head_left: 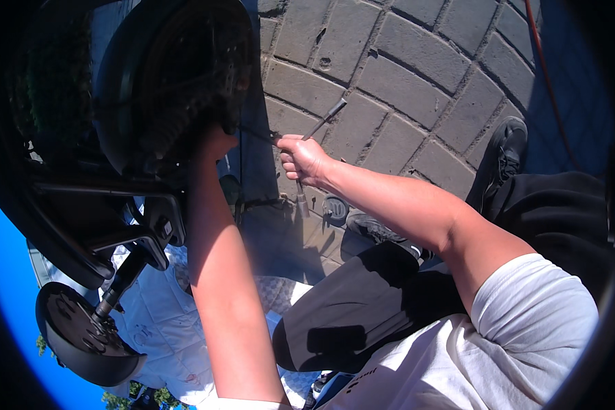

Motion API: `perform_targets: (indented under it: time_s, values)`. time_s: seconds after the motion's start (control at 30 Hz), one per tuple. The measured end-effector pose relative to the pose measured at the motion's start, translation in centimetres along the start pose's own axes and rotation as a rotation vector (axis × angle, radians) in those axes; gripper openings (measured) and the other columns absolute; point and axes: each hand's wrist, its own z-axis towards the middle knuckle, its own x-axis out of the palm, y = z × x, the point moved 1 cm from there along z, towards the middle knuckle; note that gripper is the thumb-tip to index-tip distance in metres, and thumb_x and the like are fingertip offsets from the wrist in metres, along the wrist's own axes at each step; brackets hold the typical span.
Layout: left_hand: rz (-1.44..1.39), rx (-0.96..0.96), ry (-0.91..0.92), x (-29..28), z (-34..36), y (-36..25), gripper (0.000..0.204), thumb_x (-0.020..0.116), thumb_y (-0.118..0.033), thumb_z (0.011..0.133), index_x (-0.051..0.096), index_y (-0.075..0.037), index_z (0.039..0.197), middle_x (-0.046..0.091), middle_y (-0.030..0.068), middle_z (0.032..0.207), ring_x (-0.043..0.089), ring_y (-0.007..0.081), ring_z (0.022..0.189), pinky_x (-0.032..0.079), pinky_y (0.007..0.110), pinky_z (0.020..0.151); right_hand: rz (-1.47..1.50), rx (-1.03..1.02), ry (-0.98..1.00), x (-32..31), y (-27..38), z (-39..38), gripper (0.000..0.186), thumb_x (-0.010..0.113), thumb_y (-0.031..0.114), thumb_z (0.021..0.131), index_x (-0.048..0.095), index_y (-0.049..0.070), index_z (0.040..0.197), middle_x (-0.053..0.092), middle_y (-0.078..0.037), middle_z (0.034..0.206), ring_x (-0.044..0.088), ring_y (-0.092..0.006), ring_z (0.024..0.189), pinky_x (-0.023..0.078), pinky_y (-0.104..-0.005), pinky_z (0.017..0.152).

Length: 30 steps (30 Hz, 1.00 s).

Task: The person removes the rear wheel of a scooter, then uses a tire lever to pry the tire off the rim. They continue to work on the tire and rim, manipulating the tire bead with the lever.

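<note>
My right hand (302, 161) is closed around the middle of a three-armed socket wrench (333, 110). One arm of the wrench points up and right over the paving, another points down, and the third runs left into the shadow by the machine. Its far tip is too dark to make out. My left hand (219, 142) reaches up beside the dark wheel (116, 96) of what looks like a motorbike or scooter. Its thumb side catches the light, but the fingers are lost among the shaded mechanical parts, so I cannot see what they touch.
Brick paving (410, 75) spreads across the upper right, with a red cable (547, 82) at its far edge. A small round black object (335, 208) lies near my shoe (506, 147). Black frame bars (96, 190) and a dark rounded part (82, 335) are at left, near white fabric (164, 314).
</note>
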Motion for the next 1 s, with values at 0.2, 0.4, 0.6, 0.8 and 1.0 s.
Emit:
perform_targets:
  time_s: [0.2,0.4,0.6,0.8,1.0]
  values:
    - [-0.014,0.000,0.031,-0.2,0.0,-0.1,0.082,0.076,-0.018,0.066,0.045,-0.003,0.140,0.049,0.0244,0.139,0.049,0.0374,0.128,0.043,0.042,0.103,0.430,0.193,0.016,0.1,-1.4,1.2,0.026,0.050,0.017,0.097,0.040,0.016,0.072,0.034,0.005,0.059,0.028,-0.0076,0.043,0.023,-0.0248,0.040]
    - [-0.032,0.027,-0.017,0.2,0.3,0.3,0.076,0.075,-0.019,0.064,0.050,-0.001,0.134,0.057,0.0246,0.129,0.056,0.0371,0.121,0.046,0.044,0.097,0.506,0.165,0.020,0.6,-2.0,1.6,0.029,0.051,0.019,0.098,0.040,0.016,0.072,0.034,0.005,0.059,0.027,-0.0076,0.043,0.022,-0.0237,0.040]
    - [-0.023,0.017,-0.005,0.3,0.7,0.5,0.075,0.075,-0.018,0.062,0.053,-0.002,0.132,0.059,0.0236,0.127,0.056,0.0383,0.120,0.046,0.044,0.098,0.320,0.119,0.112,-0.5,-1.4,1.6,0.024,0.050,0.022,0.100,0.046,0.010,0.079,0.034,0.004,0.058,0.032,-0.0083,0.046,0.026,-0.0237,0.041]
    - [-0.085,0.047,-0.040,0.4,0.2,0.3,0.072,0.074,-0.017,0.062,0.054,-0.002,0.129,0.060,0.0227,0.125,0.057,0.0381,0.117,0.046,0.044,0.097,-2.440,-0.692,0.016,1.2,2.0,-0.4,0.071,0.066,0.013,0.083,0.035,-0.008,0.143,0.069,-0.016,0.082,0.069,-0.0250,0.076,0.052,-0.0408,0.058]
    - [-0.074,0.039,-0.041,0.2,0.2,0.2,0.064,0.075,-0.016,0.062,0.059,-0.002,0.123,0.064,0.0206,0.118,0.061,0.0353,0.111,0.049,0.043,0.092,-2.561,-0.273,0.481,1.7,1.9,2.7,0.082,0.070,0.011,0.076,0.030,-0.009,0.144,0.070,-0.017,0.089,0.069,-0.0299,0.086,0.055,-0.0407,0.061]
